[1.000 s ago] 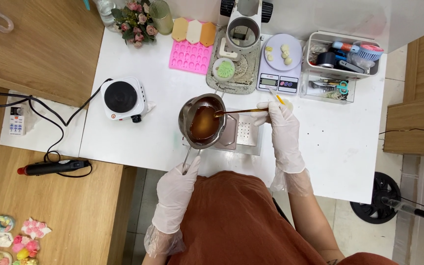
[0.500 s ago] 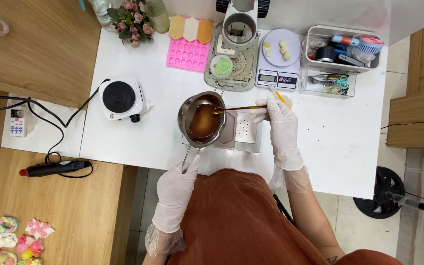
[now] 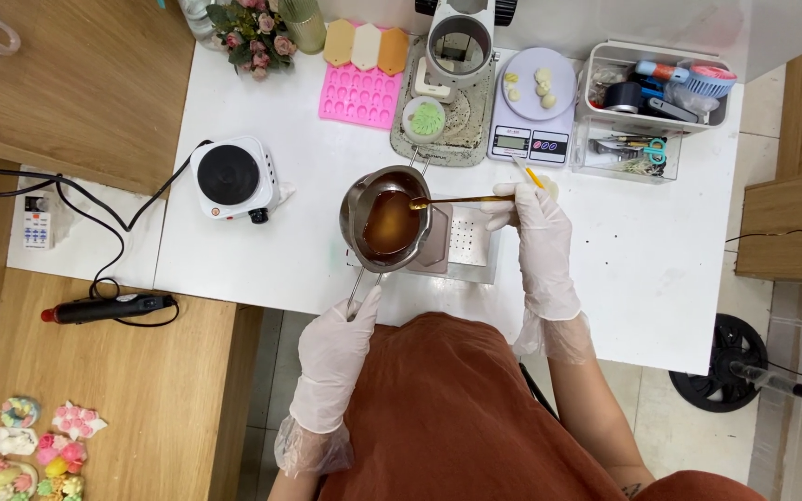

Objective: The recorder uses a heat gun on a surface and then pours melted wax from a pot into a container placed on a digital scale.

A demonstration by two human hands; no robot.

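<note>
A white table [image 3: 679,278] carries a hot plate [image 3: 231,176] at its left, a pink mould [image 3: 357,95], a flower pot [image 3: 254,32], a grey tray [image 3: 447,130], a scale [image 3: 533,111] and a clear organiser [image 3: 647,111] along the back, and a metal block [image 3: 468,243] near the front. Beside it, lower wooden shelves bear a heat tool [image 3: 104,308] and small coloured figures [image 3: 34,450].

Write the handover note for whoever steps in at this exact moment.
Left hand: gloved, grips the handle of the small metal pot, held above the white table.
Right hand: gloved, holds a spoon with its bowl at the pot's rim.
Pot holds amber liquid, tipped over the metal tray.
Done: liquid is in the pot.
Left: whether any has been poured cannot be told. Pink mould lies apart, behind.
</note>
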